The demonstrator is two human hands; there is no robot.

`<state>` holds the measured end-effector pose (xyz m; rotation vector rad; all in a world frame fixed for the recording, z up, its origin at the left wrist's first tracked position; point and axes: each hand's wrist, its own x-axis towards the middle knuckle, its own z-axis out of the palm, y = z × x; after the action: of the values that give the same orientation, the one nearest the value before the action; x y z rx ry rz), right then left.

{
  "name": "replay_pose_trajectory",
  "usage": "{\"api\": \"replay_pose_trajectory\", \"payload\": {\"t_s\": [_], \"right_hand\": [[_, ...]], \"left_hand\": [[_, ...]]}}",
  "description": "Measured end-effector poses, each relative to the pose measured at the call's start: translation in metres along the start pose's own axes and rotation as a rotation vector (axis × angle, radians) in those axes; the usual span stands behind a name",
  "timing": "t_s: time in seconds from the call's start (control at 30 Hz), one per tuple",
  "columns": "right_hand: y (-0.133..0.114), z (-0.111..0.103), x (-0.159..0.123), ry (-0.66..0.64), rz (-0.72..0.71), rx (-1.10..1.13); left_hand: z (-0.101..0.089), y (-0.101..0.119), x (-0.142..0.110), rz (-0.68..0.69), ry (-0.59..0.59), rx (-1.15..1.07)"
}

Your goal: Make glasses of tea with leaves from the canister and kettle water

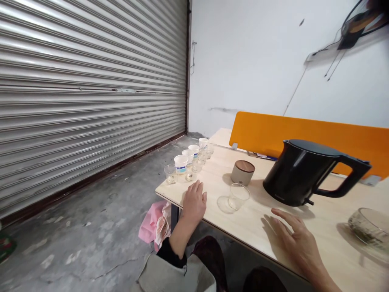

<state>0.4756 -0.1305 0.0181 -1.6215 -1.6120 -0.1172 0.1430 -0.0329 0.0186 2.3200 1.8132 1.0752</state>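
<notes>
My left hand (195, 202) rests over the table's front edge, palm down, fingers stretched out, holding nothing. Just beyond its fingertips stands a small clear cup (191, 174), one of several in rows with white paper cups (181, 161) banded in blue. My right hand (299, 241) hovers over or touches the tabletop, I cannot tell which; its fingers are apart and nothing is in them. Between the hands stands a clear cup (239, 196). Behind that is a grey canister (242, 173) with a wooden lid. A black electric kettle (304, 172) stands beyond my right hand.
A glass bowl (369, 227) with something dark inside sits at the table's right. An orange divider (310, 134) runs along the back of the wooden table (219, 227). A pink bag (154, 221) hangs or lies below the left corner. A metal roller shutter (94, 89) stands left.
</notes>
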Motion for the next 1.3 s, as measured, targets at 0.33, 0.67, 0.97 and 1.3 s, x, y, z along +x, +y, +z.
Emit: {"api": "replay_pose_trajectory", "payload": {"t_s": [0.33,0.67,0.97,1.3], "right_hand": [[-0.003,0.000,-0.002,-0.032,0.141,0.048],[-0.008,-0.005,0.007,-0.056,0.188,0.046],[-0.013,0.003,0.051,-0.155,0.165,0.075],[-0.026,0.016,0.099,-0.138,0.140,0.168]], "left_hand": [[0.003,-0.004,0.012,-0.083,-0.065,0.090],[0.002,0.015,-0.003,0.025,-0.101,0.012],[0.017,0.033,-0.006,0.111,-0.178,-0.020],[0.016,0.032,-0.010,0.123,-0.176,-0.001]]}}
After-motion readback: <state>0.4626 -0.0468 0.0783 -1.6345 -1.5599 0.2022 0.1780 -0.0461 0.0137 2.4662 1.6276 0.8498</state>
